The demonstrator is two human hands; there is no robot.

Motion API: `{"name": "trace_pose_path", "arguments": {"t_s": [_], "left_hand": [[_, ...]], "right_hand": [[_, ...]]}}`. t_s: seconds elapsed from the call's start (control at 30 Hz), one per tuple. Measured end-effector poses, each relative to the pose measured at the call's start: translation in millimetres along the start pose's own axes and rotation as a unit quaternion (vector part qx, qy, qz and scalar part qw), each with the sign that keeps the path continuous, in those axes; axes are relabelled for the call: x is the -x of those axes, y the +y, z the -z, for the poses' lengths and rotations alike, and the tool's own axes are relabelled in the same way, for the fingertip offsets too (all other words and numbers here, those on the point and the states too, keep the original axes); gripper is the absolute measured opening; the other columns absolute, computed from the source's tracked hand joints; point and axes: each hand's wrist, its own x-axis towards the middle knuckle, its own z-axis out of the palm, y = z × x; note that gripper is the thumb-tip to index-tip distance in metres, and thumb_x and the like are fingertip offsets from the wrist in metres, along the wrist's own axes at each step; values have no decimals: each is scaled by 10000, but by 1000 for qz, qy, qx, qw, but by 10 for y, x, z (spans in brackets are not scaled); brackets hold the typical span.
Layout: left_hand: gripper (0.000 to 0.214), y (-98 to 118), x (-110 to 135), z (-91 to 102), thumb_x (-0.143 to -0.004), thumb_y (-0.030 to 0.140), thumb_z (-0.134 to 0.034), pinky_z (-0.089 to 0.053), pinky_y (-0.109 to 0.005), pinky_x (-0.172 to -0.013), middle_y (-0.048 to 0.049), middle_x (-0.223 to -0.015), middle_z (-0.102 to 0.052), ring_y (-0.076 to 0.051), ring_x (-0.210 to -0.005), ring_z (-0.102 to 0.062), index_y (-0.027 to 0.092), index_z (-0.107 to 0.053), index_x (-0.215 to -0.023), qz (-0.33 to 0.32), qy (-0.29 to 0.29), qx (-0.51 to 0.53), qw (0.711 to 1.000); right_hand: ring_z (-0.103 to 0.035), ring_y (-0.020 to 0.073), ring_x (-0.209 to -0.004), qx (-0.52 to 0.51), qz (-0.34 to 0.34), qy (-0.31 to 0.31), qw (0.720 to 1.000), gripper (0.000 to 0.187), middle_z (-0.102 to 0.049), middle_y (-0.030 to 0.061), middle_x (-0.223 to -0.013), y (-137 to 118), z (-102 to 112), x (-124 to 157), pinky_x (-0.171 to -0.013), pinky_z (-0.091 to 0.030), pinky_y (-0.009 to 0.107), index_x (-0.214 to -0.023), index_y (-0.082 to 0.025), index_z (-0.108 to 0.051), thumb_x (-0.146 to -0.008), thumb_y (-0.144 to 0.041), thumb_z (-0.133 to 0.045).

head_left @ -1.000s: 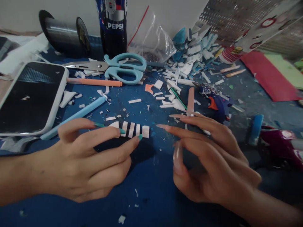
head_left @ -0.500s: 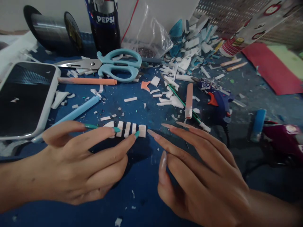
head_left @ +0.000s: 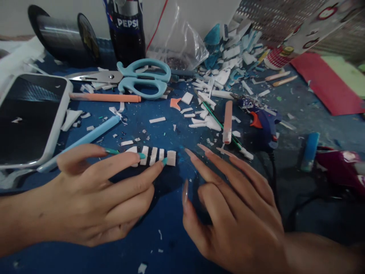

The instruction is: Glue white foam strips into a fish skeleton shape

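A dark strip with several white foam bars glued across it point(head_left: 155, 156) lies on the blue table point(head_left: 171, 228). My left hand point(head_left: 94, 198) rests beside it, fingers stretched out, teal nail tips touching the strip's near edge and pinning it down. My right hand point(head_left: 228, 213) hovers just right of the strip, fingers spread and extended, long pale nails pointing toward it without touching. It holds nothing.
Teal scissors point(head_left: 142, 78), an orange stick point(head_left: 105, 98), a light blue stick point(head_left: 85, 139), a phone point(head_left: 25, 118), a Pepsi bottle point(head_left: 127, 30), a blue glue gun point(head_left: 261, 120), a pink glue stick point(head_left: 227, 121) and a heap of foam scraps point(head_left: 228, 57) surround the hands.
My right hand has drawn back toward me and slightly left, fingers lifting off the table near the strip. My left hand and the strip stay put.
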Motion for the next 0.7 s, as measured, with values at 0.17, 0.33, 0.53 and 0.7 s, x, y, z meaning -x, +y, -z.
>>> {"name": "trace_pose_path", "arguments": {"t_s": [0.17,0.33,0.53,0.7], "left_hand": [[177,84,-11,-22,-866,295,-490,-319,-456,-1136,113,-1380,-564,-238,-1148,-564,295,-609,-997,48,14,16,999],[185,69,-20,-6,-866,317,-475,-335,-465,-1128,124,-1337,-598,-234,-1135,-593,314,-609,-993,50,15,15,999],[230,9,-4,5,-832,414,-524,-263,-410,-1205,120,-1398,-548,-227,-1131,-598,311,-609,-1018,-2,-5,-8,1000],[175,63,-29,-21,-839,351,-516,-349,-409,-1156,142,-1338,-599,-203,-1101,-629,328,-610,-985,57,16,18,998]], "right_hand": [[-522,410,-1263,-14,-15,-39,999,256,-561,275,-1312,-135,4,102,-1002,-502,522,-632,-183,-550,-832,-341,-581],[-468,425,-1294,-48,0,-84,995,348,-545,332,-1302,-213,-46,141,-1024,-496,542,-690,-126,-616,-870,-396,-490],[-415,428,-1315,-59,-9,-79,995,312,-482,385,-1333,-256,-102,148,-1002,-515,524,-742,-106,-618,-860,-374,-510],[-359,462,-1333,-82,10,-94,992,360,-444,425,-1341,-196,-117,111,-1017,-490,545,-717,-91,-611,-850,-413,-522]]}}
